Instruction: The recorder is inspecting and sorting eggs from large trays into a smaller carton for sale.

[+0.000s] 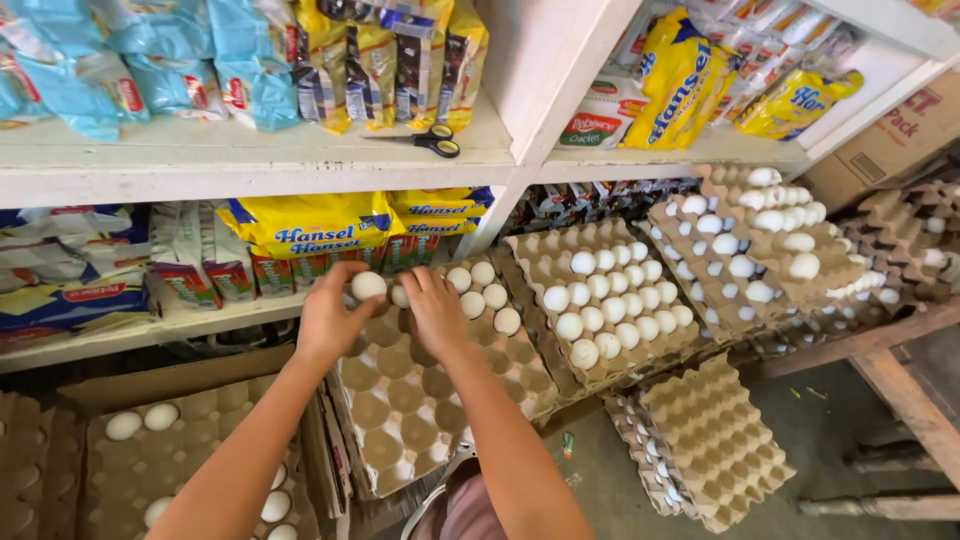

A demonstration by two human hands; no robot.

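Left hand [335, 318] gripping a white egg [367, 285] over the cardboard egg tray [410, 410], right hand [432, 312] curling around a second egg [400, 296] just beside it — more eggs [480, 290] sitting right of the hands, scissors [432, 140] lying on the shelf [250, 160] above.

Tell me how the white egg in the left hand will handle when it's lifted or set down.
The egg, pinched in the left hand, is probably fragile: thin-shelled, so a hard squeeze may crack it. Its smooth round shape would likely roll on a flat surface; the cups of the cardboard tray should hold it. It looks light.
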